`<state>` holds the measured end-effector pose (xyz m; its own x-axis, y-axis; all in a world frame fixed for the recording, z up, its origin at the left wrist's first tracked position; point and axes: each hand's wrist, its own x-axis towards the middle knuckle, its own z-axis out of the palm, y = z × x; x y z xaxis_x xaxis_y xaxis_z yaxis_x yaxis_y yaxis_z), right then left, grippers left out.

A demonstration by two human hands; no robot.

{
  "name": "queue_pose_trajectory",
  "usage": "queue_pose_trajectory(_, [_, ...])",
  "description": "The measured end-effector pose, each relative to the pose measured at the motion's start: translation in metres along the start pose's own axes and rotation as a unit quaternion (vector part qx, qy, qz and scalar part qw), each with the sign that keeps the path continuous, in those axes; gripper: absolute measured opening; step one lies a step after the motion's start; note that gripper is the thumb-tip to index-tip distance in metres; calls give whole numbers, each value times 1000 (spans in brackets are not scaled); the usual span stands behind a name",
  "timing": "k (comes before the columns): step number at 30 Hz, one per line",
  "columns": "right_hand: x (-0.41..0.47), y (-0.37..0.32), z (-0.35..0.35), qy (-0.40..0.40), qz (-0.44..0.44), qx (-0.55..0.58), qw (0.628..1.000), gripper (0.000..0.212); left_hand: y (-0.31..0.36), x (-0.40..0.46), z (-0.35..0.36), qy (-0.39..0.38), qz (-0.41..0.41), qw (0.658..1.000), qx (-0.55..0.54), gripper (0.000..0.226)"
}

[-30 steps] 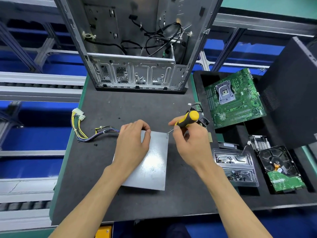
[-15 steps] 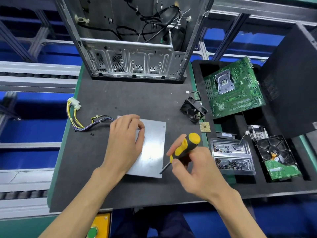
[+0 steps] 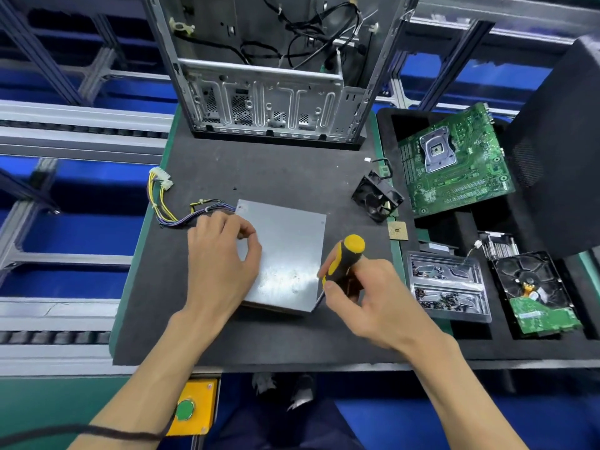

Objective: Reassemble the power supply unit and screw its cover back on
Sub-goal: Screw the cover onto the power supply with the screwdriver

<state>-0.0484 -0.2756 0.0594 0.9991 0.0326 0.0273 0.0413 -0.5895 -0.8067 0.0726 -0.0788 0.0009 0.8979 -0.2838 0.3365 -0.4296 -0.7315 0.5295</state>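
Observation:
The grey metal power supply unit (image 3: pixel 289 251) lies flat on the dark mat, cover side up, with its wire bundle (image 3: pixel 168 209) trailing off to the left. My left hand (image 3: pixel 220 258) rests on the unit's left part, fingers curled and pressing on it. My right hand (image 3: pixel 367 297) grips a yellow and black screwdriver (image 3: pixel 344 261), tilted, with its tip at the cover's near right corner. I cannot make out a screw under the tip.
An open computer case (image 3: pixel 269 76) stands at the back of the mat (image 3: pixel 292 170). A small black fan (image 3: pixel 376 198) and a CPU chip (image 3: pixel 397 229) lie to the right. Further right are a clear screw tray (image 3: pixel 448 287), a motherboard (image 3: pixel 454 164) and a hard drive (image 3: pixel 535 293).
My right hand carried the screwdriver from the cover's far right corner down to its near right corner. My left hand stayed on the unit's left side.

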Motion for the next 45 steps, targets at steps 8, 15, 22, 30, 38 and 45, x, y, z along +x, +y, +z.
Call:
queue_pose_trajectory(8, [-13,3,-5,39,-42,42,997,19,25,-15,8,-23,58,997,-33,9])
queue_pose_trajectory(15, [-11,4,-3,46,-32,51,997,15,37,-25,13,-26,56,998,-9,8])
queue_pose_trajectory(22, [-15,10,-1,32,-19,55,998,6,37,-27,15,-12,65,998,11,5])
queue_pose_trajectory(30, [-17,7,-3,44,-30,52,997,9,34,-28,17,-4,70,997,19,3])
queue_pose_trajectory(38, [-15,5,-2,35,-39,42,998,9,32,-28,19,1,76,997,19,3])
queue_pose_trajectory(45, [-9,5,3,29,-53,13,998,11,32,-27,20,3,75,997,23,4])
